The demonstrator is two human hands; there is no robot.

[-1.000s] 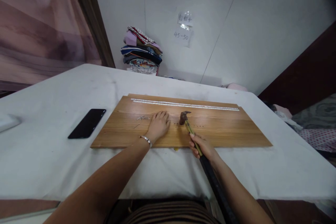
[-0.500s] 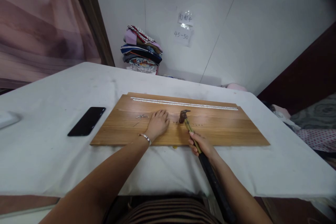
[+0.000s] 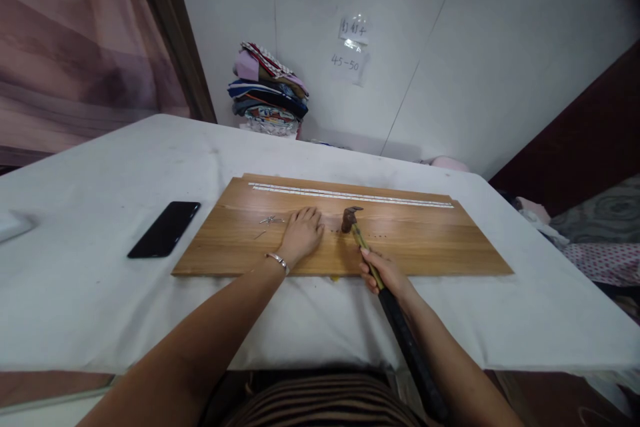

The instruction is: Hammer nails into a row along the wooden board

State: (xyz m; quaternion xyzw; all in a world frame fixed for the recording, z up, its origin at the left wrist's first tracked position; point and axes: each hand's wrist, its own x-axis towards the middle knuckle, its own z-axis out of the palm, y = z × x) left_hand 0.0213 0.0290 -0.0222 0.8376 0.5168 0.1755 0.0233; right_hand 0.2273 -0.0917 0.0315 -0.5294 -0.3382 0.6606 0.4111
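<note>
My right hand point(image 3: 383, 272) is wrapped round the handle of a claw hammer point(image 3: 370, 259), whose rusty head is at the middle of a wooden board point(image 3: 430, 250). Small dark nail heads or holes run in a row on both sides of the hammer head. My left hand point(image 3: 301, 235) lies flat on the board, fingers stretched out, left of the hammer. A small heap of loose nails point(image 3: 271, 220) rests on the board to the left of that hand, with one single nail point(image 3: 260, 235) nearer to me.
Two white measuring strips point(image 3: 350, 196) lie along the board's far edge. A black phone point(image 3: 165, 229) is left of the board on the white-covered table point(image 3: 90, 307). Folded cloths point(image 3: 270, 93) are stacked by the wall at the back. A white object point(image 3: 14, 223) sits at the far left.
Both hands and the hammer keep almost the same place on the board. The whole view has shifted slightly, with the wall and cloths a little higher.
</note>
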